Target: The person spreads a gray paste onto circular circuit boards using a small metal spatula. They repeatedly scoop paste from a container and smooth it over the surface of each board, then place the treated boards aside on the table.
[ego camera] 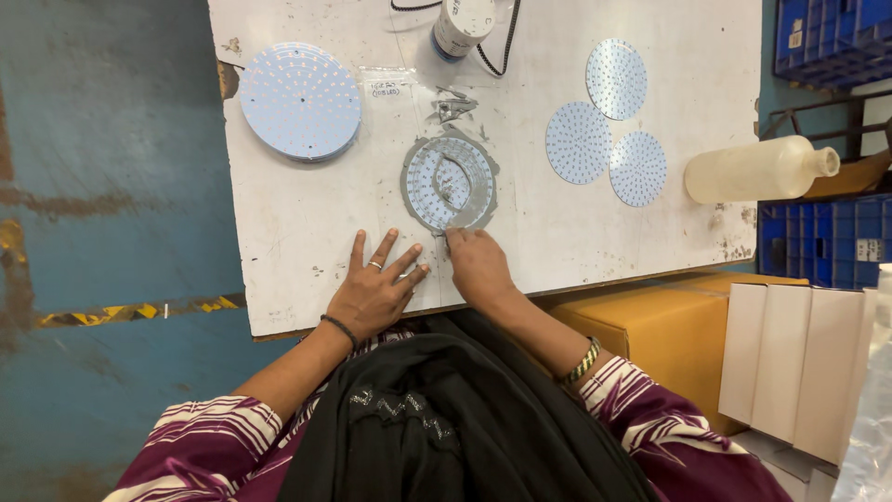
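A round white disc (pixel 449 182) dotted with small points lies in the middle of the white table (pixel 307 232), smeared with grey paste that also rings it. My right hand (pixel 478 264) rests just below the disc, fingers curled at its near edge; whether it pinches a small tool I cannot tell. My left hand (pixel 374 286) lies flat on the table to the left of it, fingers spread, holding nothing. A stack of similar discs (pixel 300 99) sits at the far left.
Three single discs (pixel 604 125) lie at the right. A pale plastic bottle (pixel 757 169) lies on its side at the right edge. A white cylinder with a black cable (pixel 462 25) stands at the back. Cardboard boxes (pixel 799 363) and blue crates (pixel 822 240) are at the right.
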